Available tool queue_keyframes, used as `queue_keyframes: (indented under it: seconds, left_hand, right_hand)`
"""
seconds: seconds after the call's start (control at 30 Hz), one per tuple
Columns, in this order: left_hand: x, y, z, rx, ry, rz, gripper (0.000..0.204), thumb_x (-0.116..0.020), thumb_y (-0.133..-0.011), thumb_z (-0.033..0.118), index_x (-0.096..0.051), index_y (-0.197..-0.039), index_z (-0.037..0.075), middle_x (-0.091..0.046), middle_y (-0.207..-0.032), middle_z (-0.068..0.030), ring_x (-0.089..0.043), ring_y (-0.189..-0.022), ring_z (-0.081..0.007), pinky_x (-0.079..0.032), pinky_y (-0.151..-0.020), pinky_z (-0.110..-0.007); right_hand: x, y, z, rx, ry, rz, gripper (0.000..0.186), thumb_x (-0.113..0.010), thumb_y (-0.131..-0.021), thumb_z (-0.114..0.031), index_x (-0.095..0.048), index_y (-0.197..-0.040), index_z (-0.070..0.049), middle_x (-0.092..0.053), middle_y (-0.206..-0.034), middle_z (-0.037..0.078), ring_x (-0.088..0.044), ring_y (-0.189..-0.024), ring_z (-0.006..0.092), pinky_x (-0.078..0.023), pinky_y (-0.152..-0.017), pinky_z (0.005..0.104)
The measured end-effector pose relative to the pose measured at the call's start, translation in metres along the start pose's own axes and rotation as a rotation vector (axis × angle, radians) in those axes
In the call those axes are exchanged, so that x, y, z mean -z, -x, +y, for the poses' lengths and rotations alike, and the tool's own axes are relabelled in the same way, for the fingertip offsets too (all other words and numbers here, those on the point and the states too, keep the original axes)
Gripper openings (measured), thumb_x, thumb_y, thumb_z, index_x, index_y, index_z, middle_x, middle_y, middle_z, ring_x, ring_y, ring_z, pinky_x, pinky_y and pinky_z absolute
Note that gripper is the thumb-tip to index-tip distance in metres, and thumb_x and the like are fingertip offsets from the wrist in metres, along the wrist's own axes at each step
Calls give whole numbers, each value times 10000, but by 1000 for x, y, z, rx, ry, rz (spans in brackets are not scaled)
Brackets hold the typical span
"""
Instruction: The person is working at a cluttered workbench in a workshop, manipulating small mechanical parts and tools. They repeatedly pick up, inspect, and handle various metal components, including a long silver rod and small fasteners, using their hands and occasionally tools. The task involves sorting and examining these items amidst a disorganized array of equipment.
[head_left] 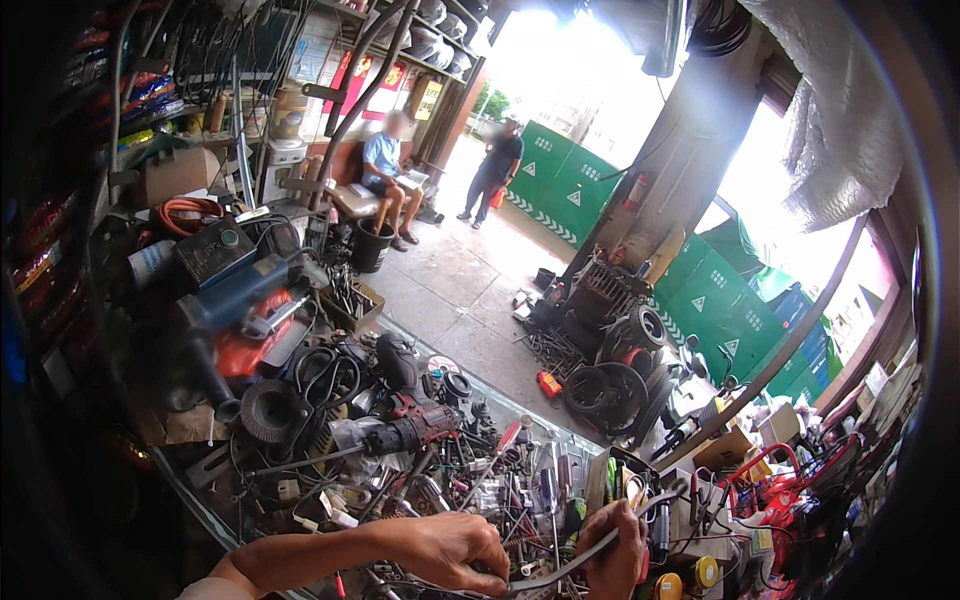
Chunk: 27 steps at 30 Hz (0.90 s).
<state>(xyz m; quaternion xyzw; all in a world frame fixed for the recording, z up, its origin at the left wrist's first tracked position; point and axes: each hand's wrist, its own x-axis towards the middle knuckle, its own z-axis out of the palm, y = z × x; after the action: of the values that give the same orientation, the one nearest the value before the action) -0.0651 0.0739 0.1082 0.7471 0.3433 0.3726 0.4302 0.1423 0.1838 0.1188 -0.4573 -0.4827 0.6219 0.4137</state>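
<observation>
A long, curved grey strip [657, 499], like a flat cable or hose, runs between my hands low in the view. My right hand [614, 552] wraps round it, and its free end sticks out up and to the right. To the left, my left hand [455, 548] has its fingers curled down and pinches the strip near the lower edge of the picture; its fingertips are partly hidden. Under and beyond both hands lies a heap of tools and parts: a red and black power drill [405, 428], screwdrivers [549, 490] and small metal pieces.
A glass-topped counter edge [450, 358] crosses beyond the heap. At left sit a wire wheel brush [268, 410] and a blue machine [240, 290]. Yellow-lidded jars [706, 571] stand beside my right hand. Tyres [605, 388] lie on the floor; one person sits, another stands farther off.
</observation>
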Motion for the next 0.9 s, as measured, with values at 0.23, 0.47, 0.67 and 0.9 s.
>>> queue_keyframes:
  seconds: [0.23, 0.47, 0.67, 0.9]
  left_hand:
    - [-9, -13, -17, 358, -350, 466, 256, -587, -821, 313, -666, -909, 86, -626, -658, -139, -616, -586, -279, -463, -555, -366]
    - [-5, -19, -26, 100, 276, 926, 155, -621, -843, 125, -655, -936, 5, -612, -640, 17, -472, -551, -17, -375, -460, -215]
    - [1, -21, -11, -44, 676, 1070, 151, -624, -849, 111, -653, -931, -12, -616, -693, -7, -427, -518, -15, -310, -437, -182]
    - [2, -8, -13, -142, 885, 852, 192, -616, -857, 120, -652, -1008, 6, -497, -580, 49, -328, -465, -9, -220, -401, -197]
  right_hand:
    - [-5, 15, -3, 533, 258, 167, 422, -454, -912, -404, -572, -761, -27, -502, -519, 31, -387, -353, 75, -296, -329, 201]
    - [-37, 54, -12, 726, 270, -11, 664, -473, -838, -593, -581, -988, 44, -511, -544, 13, -430, -419, 70, -291, -390, 193]
    - [-48, 56, -5, 593, 29, -178, 755, -490, -805, -614, -470, -1113, 75, -580, -661, 107, -508, -436, 139, -387, -382, 231]
    - [-41, 51, -3, 135, -700, -230, 574, -336, -938, -459, -461, -1177, 48, -589, -761, 135, -487, -472, 197, -389, -376, 274]
